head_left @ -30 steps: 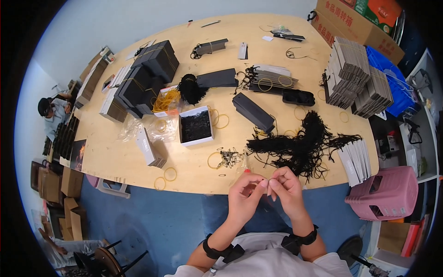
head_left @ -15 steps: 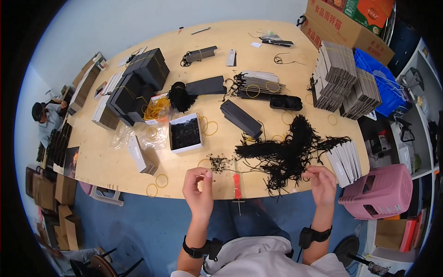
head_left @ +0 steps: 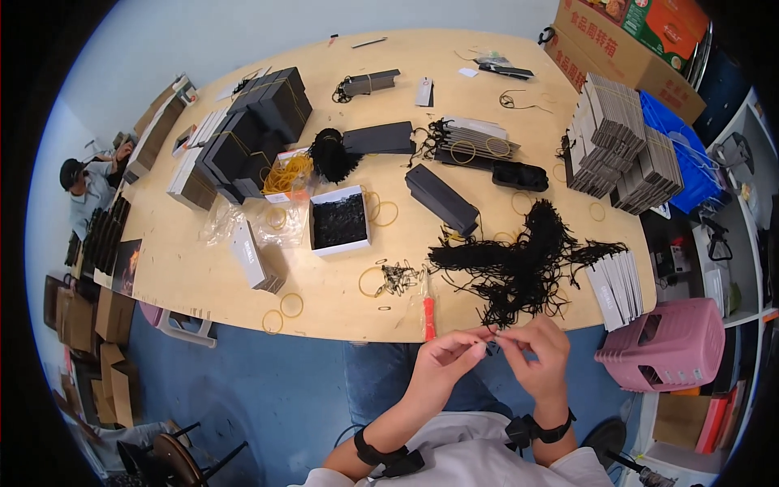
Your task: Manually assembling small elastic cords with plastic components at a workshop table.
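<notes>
My left hand [head_left: 446,357] and my right hand [head_left: 535,353] meet just in front of the table's near edge. Thumb and fingers of each are pinched together, fingertips almost touching. Whatever small thing they hold is too small to make out. Right beyond them lies a big tangled heap of black cords [head_left: 527,268]. To the left of the heap is a loose pile of small dark pins or clips [head_left: 399,277]. A red-handled tool [head_left: 429,316] rests at the edge, close to my left hand.
An open white box [head_left: 341,245] holds small black pieces. Yellow rubber bands [head_left: 288,174] sit beside stacks of dark cards [head_left: 268,114]. Fanned white tags [head_left: 617,288] lie at the right edge, below grey card stacks [head_left: 600,122]. A pink stool [head_left: 673,341] stands at right; another person [head_left: 89,191] is far left.
My left hand has moved right, away from the small pile, and my right hand has come left and toward me. They were far apart and are now together. The view has shifted slightly.
</notes>
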`<action>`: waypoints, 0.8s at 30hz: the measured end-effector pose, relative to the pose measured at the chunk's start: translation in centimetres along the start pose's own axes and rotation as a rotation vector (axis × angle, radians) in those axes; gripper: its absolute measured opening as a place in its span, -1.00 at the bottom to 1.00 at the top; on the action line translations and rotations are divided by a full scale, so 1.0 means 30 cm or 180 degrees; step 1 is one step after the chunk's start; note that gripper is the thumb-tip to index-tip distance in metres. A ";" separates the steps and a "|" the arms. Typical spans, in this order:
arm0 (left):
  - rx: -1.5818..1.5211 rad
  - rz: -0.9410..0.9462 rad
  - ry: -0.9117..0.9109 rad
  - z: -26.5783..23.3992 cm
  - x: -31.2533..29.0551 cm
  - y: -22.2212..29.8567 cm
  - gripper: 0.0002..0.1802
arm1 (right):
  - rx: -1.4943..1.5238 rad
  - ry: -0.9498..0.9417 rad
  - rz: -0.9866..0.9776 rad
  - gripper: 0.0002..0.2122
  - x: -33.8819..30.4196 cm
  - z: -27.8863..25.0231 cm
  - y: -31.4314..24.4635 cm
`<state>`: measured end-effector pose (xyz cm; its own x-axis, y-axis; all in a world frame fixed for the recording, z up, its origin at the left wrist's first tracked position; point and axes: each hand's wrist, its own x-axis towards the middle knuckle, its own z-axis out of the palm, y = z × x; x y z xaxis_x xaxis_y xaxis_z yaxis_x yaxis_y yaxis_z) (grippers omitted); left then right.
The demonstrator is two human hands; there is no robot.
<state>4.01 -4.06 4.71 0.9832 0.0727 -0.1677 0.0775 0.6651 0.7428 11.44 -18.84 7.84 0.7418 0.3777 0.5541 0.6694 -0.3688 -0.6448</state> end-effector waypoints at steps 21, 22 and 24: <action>0.1146 -0.0111 -0.0829 -0.025 -0.035 0.022 -0.92 | 0.2442 -0.1857 0.1141 -0.93 -0.028 -0.052 0.097; 0.1144 -0.0192 -0.0822 -0.025 -0.038 0.023 -0.91 | 0.2450 -0.1865 0.1135 -0.93 -0.029 -0.051 0.095; 0.1042 -0.0278 -0.0666 -0.024 -0.040 0.015 -0.91 | 0.2757 -0.1985 0.1561 -0.96 -0.038 -0.053 0.096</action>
<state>2.73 -3.32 4.79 0.9804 -0.1491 -0.1288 0.1778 0.3876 0.9045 12.58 -21.68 6.20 0.6043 0.7950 -0.0519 -0.1113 0.0197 -0.9936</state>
